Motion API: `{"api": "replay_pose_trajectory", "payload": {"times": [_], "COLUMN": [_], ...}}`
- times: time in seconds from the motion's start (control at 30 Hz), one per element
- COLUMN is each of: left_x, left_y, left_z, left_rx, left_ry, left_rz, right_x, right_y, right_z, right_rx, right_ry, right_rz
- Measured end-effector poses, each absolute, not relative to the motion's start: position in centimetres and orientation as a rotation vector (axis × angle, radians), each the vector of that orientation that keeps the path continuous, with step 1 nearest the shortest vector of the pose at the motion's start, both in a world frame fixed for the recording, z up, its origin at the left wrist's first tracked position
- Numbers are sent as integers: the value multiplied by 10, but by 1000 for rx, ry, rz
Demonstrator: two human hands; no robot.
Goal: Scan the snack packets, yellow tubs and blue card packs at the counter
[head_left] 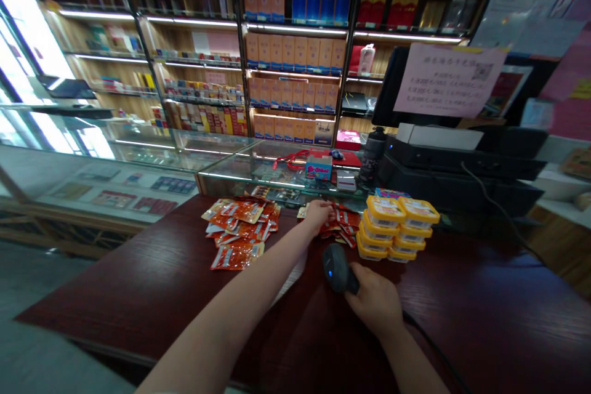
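Observation:
My right hand (378,301) is wrapped round the handle of a black barcode scanner (335,268), its head showing a small blue light. A cable runs back from it along the table. Farther forward, my left hand (320,215) reaches into a small pile of red-orange snack packets (344,221); its fingers bend down onto them and the fingertips are hidden, so I cannot tell whether one is gripped. Left of that lies a larger heap of similar shiny packets (244,228). Just right of the small pile stand two stacks of yellow plastic tubs (385,212).
All this lies on a dark red-brown table (295,332). Behind it is a glass counter (249,169) with a small blue-pink box (318,167). A monitor with a pink notice (446,80) and black machines stand at the right. Shelves of boxed goods (295,52) line the back.

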State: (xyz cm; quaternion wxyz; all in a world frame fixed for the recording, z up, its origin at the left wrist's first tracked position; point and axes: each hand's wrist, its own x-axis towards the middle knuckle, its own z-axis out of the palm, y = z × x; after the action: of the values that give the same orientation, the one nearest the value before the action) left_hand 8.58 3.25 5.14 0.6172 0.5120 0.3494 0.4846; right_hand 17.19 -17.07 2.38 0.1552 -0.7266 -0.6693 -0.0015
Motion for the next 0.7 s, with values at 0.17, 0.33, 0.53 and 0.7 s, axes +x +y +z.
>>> {"api": "replay_pose_trajectory", "payload": {"times": [0.17,0.33,0.53,0.7], "left_x": [53,-1,-74,-107], "left_y": [26,17,23,44], "left_z": [39,30,35,53], "left_rx": [1322,1847,2192,2243], "left_ry": [988,1278,1902,2200], "left_rz": [1143,1278,1195,991], "right_x": [173,173,172,169], "right_y": [-172,-175,-176,-176], "right_z": [18,15,14,16], "right_rx": [-2056,-2025,-2048,-2080], "right_ry": [-1925,-1954,-1958,-1962], "right_rz": [-15,-56,-47,-41]}}
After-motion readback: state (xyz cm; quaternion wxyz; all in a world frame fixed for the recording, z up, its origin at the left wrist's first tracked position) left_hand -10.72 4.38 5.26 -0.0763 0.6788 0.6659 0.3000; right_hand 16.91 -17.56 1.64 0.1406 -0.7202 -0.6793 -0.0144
